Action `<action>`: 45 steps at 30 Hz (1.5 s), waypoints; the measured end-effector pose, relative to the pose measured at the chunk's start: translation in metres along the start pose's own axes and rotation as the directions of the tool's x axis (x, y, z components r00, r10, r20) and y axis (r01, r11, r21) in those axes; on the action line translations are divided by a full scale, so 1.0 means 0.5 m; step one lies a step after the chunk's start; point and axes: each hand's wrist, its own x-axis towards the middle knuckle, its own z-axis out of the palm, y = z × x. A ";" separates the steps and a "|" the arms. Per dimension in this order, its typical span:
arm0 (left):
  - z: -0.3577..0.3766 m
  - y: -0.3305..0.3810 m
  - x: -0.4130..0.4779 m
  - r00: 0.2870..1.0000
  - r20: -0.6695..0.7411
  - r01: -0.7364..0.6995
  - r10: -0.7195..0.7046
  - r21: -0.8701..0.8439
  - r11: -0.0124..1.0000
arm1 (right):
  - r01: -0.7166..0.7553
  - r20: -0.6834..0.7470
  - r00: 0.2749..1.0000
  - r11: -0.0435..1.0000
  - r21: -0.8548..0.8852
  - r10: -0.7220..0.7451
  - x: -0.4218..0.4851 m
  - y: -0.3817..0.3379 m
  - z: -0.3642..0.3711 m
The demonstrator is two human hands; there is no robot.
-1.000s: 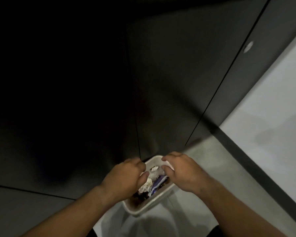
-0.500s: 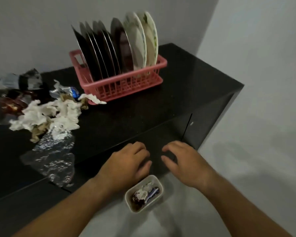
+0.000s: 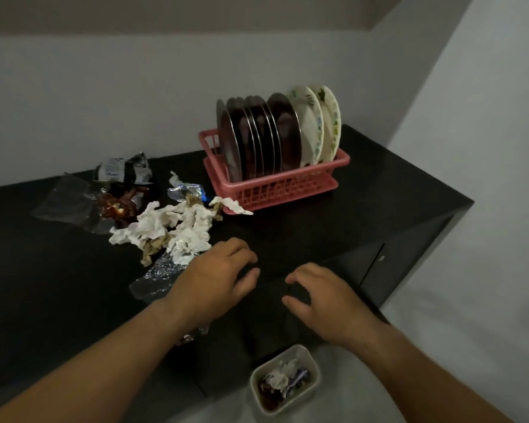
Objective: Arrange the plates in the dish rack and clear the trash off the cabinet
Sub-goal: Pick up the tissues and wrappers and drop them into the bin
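Note:
A pink dish rack [image 3: 287, 187] stands on the black cabinet top [image 3: 364, 190], holding several dark plates [image 3: 257, 138] and two white patterned plates [image 3: 315, 123] upright. Left of it lies trash: crumpled white tissues [image 3: 168, 227], foil wrappers [image 3: 162, 273], a clear plastic bag [image 3: 71, 203] and a crushed bottle [image 3: 122, 169]. My left hand [image 3: 217, 279] hovers above the cabinet's front edge beside the foil, fingers loosely curled, holding nothing. My right hand [image 3: 321, 297] is beside it, also holding nothing. A white bin [image 3: 312, 389] with trash inside stands on the floor below.
The cabinet stands against a grey wall with another wall at the right. Its dark doors [image 3: 370, 270] face the pale floor [image 3: 455, 331]. The right part of the cabinet top is bare black surface.
Both hands have let go of the trash in the bin and risen to the cabinet's front edge. My view has lifted from the bin to the cabinet top.

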 end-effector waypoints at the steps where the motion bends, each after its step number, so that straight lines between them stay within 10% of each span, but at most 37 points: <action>1: -0.014 -0.031 0.003 1.000 0.010 -0.003 0.003 0.002 1.000 | 0.011 0.015 1.000 1.000 -0.010 -0.011 0.019 -0.026 0.014; 9: -0.098 -0.257 0.010 0.999 -0.031 -0.031 0.031 -0.005 1.000 | 0.188 0.057 0.981 0.982 -0.028 -0.186 0.173 -0.242 0.189; 23: -0.091 -0.403 -0.036 0.998 0.058 -0.017 0.022 -0.082 0.996 | 0.086 0.071 0.995 0.933 -0.348 -0.065 0.253 -0.248 0.288; 36: -0.034 -0.393 -0.008 0.995 0.098 -0.031 0.036 -0.053 0.998 | -0.262 -0.307 0.920 0.965 -0.023 0.243 0.236 -0.261 0.140; 45: 0.031 -0.357 0.089 0.971 0.226 -0.007 -0.074 0.338 0.941 | -0.428 0.015 0.900 0.875 0.226 0.436 0.210 -0.230 0.085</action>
